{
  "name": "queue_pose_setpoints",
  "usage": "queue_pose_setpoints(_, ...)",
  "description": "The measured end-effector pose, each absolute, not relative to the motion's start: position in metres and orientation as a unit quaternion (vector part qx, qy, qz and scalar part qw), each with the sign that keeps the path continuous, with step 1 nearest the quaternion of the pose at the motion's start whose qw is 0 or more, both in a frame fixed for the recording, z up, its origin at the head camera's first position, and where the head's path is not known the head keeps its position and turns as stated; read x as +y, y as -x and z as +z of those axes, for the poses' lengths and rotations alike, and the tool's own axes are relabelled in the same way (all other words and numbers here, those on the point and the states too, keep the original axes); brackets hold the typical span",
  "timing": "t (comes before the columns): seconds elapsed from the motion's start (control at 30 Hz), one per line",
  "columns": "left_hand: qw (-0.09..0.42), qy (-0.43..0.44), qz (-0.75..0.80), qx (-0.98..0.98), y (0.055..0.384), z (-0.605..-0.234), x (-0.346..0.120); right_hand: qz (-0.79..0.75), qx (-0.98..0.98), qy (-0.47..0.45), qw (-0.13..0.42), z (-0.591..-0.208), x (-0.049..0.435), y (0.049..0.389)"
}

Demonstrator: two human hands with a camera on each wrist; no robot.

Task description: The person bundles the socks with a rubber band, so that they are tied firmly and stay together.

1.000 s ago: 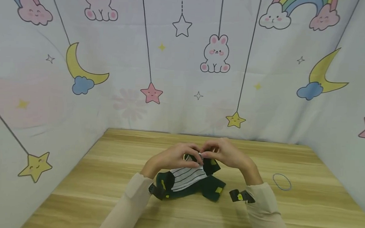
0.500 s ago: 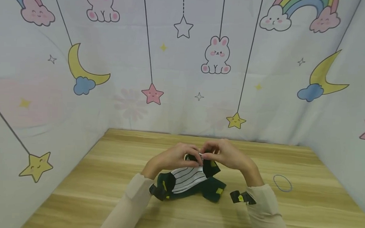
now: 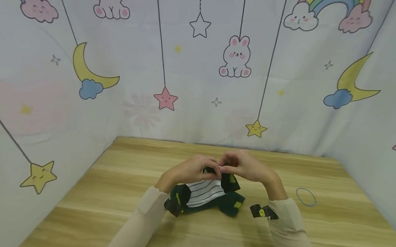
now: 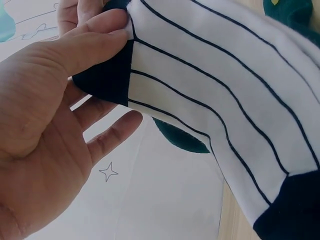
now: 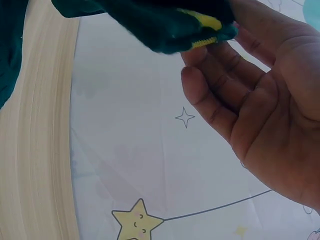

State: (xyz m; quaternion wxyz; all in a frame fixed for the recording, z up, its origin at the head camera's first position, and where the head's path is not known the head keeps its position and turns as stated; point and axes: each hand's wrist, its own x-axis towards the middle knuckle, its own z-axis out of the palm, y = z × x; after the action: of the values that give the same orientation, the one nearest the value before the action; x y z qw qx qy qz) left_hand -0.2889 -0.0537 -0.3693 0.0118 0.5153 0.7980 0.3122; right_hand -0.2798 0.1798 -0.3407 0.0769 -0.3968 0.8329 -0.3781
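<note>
A white sock (image 3: 205, 193) with dark stripes and dark end patches is raised at its far end above the table in the head view. My left hand (image 3: 196, 170) pinches its dark end between thumb and fingers, as the left wrist view shows on the striped sock (image 4: 215, 80). Right beside it, my right hand (image 3: 248, 169) pinches dark green fabric with a yellow patch. In the right wrist view this green sock end (image 5: 170, 30) hangs from the fingertips. Below lies another dark green piece (image 3: 229, 204) with a yellow patch. The fingertips partly hide the gripped edge.
A thin blue loop (image 3: 306, 197) lies on the wooden table (image 3: 338, 223) to the right. A white cloth backdrop (image 3: 199, 80) with printed stars, moons and rabbits surrounds the table at the back and sides. Each wrist carries a black device.
Both hands shift very slightly to the right, still pinching the fabric. The socks barely move with them, and the blue loop stays where it was.
</note>
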Motion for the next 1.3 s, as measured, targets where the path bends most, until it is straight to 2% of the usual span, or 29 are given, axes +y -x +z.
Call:
queue_pose_setpoints(0.23, 0.026, -0.529, 0.286, 0.799, 0.289, -0.373, -0.048, -0.358, 0.842, 0.395, 0.085, -0.342, 0.188, 0.283)
queue_pose_setpoints(0.53, 0.026, -0.535, 0.253, 0.806, 0.288, -0.378, -0.040, -0.316, 0.849, 0.389, 0.167, -0.344, 0.197, 0.281)
queue_pose_setpoints(0.7, 0.037, -0.519, 0.241, 0.819, 0.287, -0.379, -0.040, -0.319, 0.847, 0.384, 0.181, -0.349, 0.196, 0.284)
queue_pose_setpoints(1.03, 0.046, -0.493, 0.193, 0.847, 0.288, -0.383, -0.041, -0.374, 0.837, 0.251, 0.310, -0.364, 0.203, 0.287)
queue_pose_setpoints(1.3, 0.058, -0.490, 0.189, 0.849, 0.287, -0.382, -0.042, -0.338, 0.862, 0.169, 0.337, -0.375, 0.199, 0.290)
